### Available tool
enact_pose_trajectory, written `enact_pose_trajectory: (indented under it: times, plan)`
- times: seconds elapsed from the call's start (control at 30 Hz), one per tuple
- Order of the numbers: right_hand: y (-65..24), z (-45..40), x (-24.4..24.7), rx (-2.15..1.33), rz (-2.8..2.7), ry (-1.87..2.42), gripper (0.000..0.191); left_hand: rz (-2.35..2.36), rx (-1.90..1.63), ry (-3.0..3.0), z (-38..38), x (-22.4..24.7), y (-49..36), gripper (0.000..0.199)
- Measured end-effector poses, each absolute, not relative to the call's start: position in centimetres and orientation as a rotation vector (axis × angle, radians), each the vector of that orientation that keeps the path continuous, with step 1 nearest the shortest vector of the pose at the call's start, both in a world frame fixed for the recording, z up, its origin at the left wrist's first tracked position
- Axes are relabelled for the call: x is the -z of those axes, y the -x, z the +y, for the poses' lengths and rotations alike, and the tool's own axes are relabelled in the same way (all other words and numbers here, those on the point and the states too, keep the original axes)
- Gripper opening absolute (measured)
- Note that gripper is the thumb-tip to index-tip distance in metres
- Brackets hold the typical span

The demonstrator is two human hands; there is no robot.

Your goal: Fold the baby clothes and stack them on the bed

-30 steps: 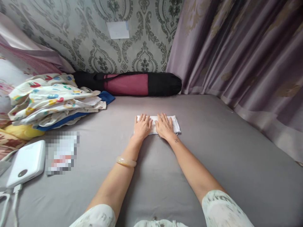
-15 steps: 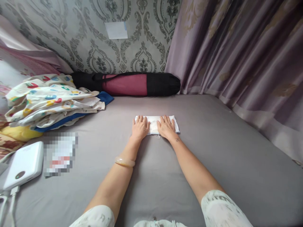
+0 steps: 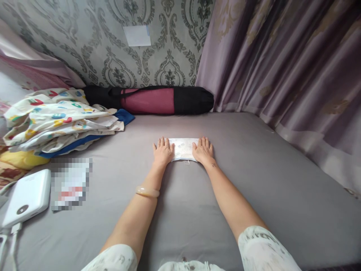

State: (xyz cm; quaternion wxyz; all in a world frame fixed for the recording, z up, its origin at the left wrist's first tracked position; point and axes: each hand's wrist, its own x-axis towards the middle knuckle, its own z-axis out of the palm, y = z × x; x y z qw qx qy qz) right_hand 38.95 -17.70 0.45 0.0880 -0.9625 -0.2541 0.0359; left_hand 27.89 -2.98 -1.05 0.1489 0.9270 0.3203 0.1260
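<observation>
A small white cloth-like piece point(image 3: 183, 149) with a faint print lies flat on the grey sheet point(image 3: 186, 203), a thin string at its near edge. My left hand point(image 3: 164, 151) rests palm down over its left end, fingers spread. Over the right end lies my right hand point(image 3: 203, 150), also palm down with its fingers apart. The middle of the piece shows between my thumbs; its two ends are hidden under my hands.
Patterned clothes point(image 3: 62, 116) are heaped at the left. A white power bank point(image 3: 28, 197) with cables sits near a blurred packet point(image 3: 72, 184). A black and maroon roll bag point(image 3: 148, 101) lies along the wall; a purple curtain point(image 3: 248, 56) hangs at the right.
My hands have moved apart, the left one leftward and the right one slightly rightward. More of the white piece's middle shows, and its surface looks flatter.
</observation>
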Motion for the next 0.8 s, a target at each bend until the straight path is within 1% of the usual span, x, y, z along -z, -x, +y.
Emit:
enact_pose_trajectory:
  times: [0.27,0.43,0.53,0.63,0.73,0.8]
  plan:
    - [-39.4,-18.1,-0.6,-0.107,-0.737,2.744,0.059,0.936,-0.366,-2.641,-2.9,0.9,-27.7,0.057]
    - [-41.7,-19.5,-1.6,-0.186,-0.520,2.553,0.052,1.045,-0.333,-2.629,-2.8,0.6,-28.0,0.059]
    - [-42.7,-20.6,-2.2,-0.208,-0.434,2.556,0.047,1.160,-0.333,-2.622,-2.7,0.0,-28.0,0.052]
    - [-43.2,-21.4,-2.4,-0.234,-0.400,2.567,0.037,1.257,-0.323,-2.600,-2.3,-0.5,-27.7,0.045]
    - [-43.3,-21.6,-2.3,-0.266,-0.364,2.565,0.025,1.271,-0.290,-2.534,-1.3,-0.8,-27.6,0.040]
    - [-43.4,-21.5,-2.1,-0.278,-0.340,2.549,0.018,1.251,-0.241,-2.396,-0.5,-1.0,-27.7,0.033]
